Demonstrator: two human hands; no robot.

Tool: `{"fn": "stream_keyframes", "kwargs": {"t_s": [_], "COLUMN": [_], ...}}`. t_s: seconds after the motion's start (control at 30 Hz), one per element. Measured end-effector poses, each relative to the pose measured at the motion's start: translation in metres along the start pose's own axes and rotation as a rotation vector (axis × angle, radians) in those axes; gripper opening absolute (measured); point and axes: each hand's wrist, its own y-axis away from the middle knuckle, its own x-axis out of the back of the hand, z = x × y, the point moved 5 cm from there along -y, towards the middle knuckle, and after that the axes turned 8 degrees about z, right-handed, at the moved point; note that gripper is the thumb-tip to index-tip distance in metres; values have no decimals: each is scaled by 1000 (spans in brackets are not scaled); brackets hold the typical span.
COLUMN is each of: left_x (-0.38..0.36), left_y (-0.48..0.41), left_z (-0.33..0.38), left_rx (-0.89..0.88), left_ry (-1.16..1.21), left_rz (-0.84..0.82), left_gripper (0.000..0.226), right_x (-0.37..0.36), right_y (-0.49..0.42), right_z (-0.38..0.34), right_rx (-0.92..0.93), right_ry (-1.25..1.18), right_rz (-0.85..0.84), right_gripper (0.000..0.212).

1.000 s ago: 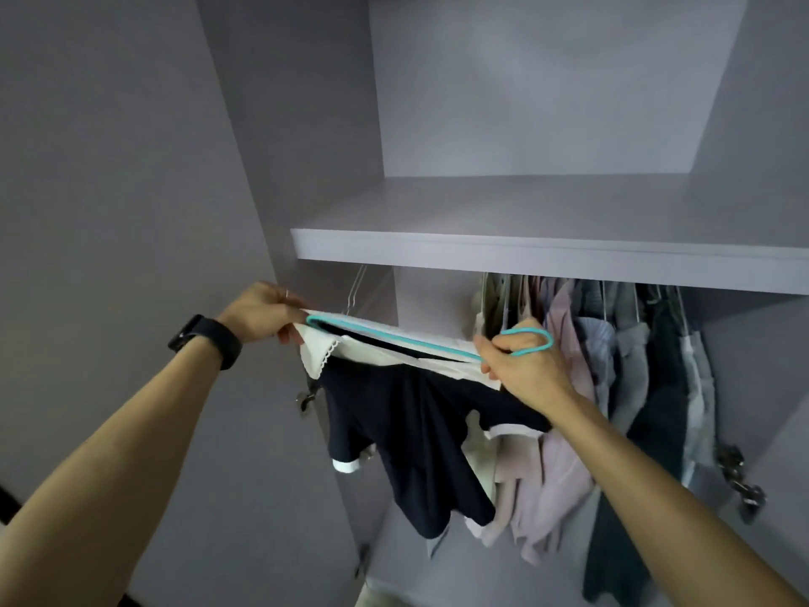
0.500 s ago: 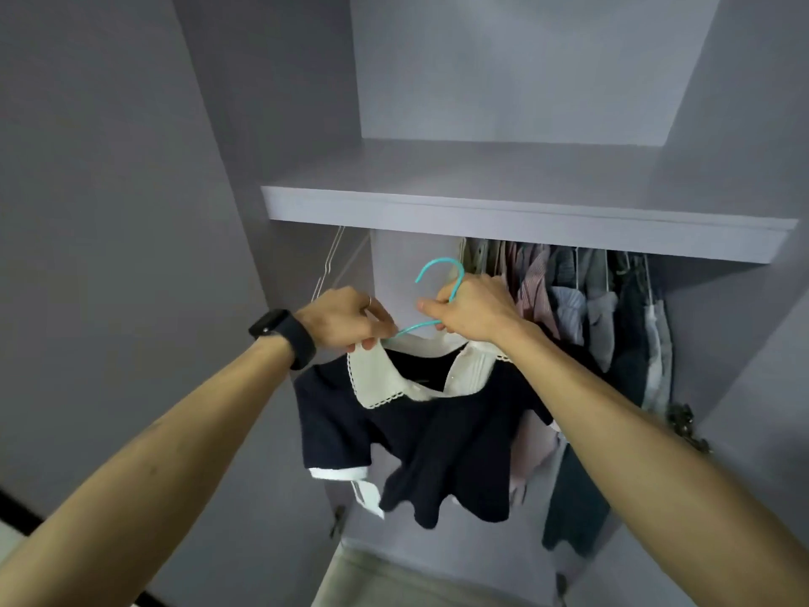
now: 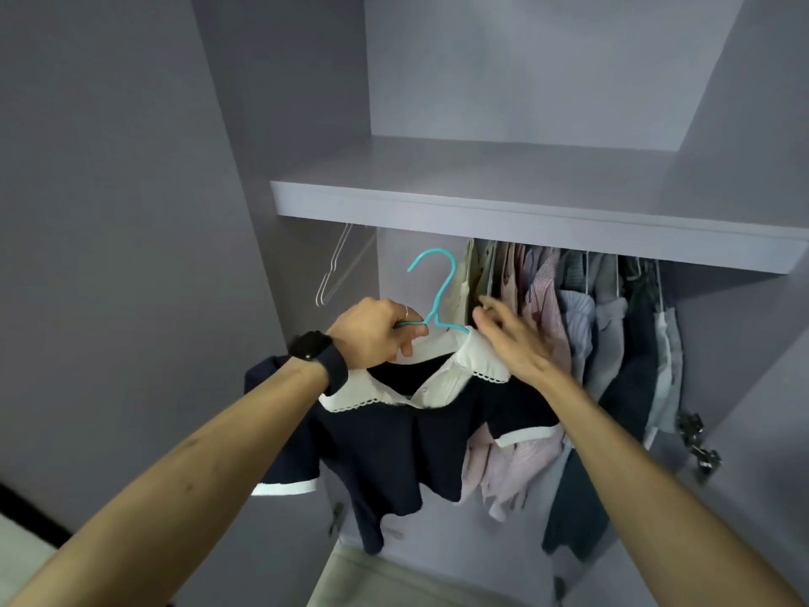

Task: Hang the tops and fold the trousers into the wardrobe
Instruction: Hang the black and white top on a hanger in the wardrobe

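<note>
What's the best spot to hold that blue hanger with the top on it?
At the neck of the hanger, just under its hook, from below and left, as the left hand does: that leaves the upright hook free and the top balanced.

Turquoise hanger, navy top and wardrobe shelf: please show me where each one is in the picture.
turquoise hanger (image 3: 444, 286), head view, on the stem under the hook.
navy top (image 3: 394, 453), head view, on the dark front below the white collar.
wardrobe shelf (image 3: 525, 224), head view, on its front edge.

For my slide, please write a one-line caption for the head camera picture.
Left hand holds a navy top on a teal hanger; right hand open by the hung clothes.
</note>
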Motion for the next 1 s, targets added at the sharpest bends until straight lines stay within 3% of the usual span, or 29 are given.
{"fn": "stream_keyframes", "kwargs": {"t_s": [0.07, 0.13, 0.2, 0.33, 0.43, 0.5, 0.53, 0.63, 0.77, 0.87, 1.0], "left_x": [2, 1, -3, -10, -1, 4, 5, 1, -1, -3, -4], "left_y": [3, 6, 7, 4, 5, 6, 6, 6, 4, 2, 4], "left_z": [-11, -18, -19, -26, -51, -65, -66, -59, -52, -51, -60], "left_rx": [45, 57, 50, 65, 166, 207, 206, 174, 137, 110, 83], "left_ry": [22, -2, -4, -128, -143, -91, -71, -49, -28, -36, -65], "left_rz": [19, 14, -2, 41, 61, 57, 61, 69, 51, 39, 43], "left_gripper": [17, 14, 8, 29, 25, 26, 28, 42, 40, 26, 22], "right_x": [-19, -33, -42, -42, -17, -21, -25, -23, -32, -35, -20], "right_y": [8, 13, 18, 27, 40, 44, 44, 35, 27, 30, 22], "right_z": [13, 16, 11, -3, -8, -5, 2, 29, 40, 45, 50], "right_rx": [-99, -102, -53, 51, 318, 447, 420, 188, 165, 193, 123], "right_ry": [-12, -87, -127, -261, -195, 39, 116, 36, 242, 204, 40], "right_rz": [-104, -68, 26, 248, 514, 433, 347, 246, -28, -63, -44], "right_gripper": [59, 56, 46, 34, 30, 27, 31, 42, 33, 18, 17]}}
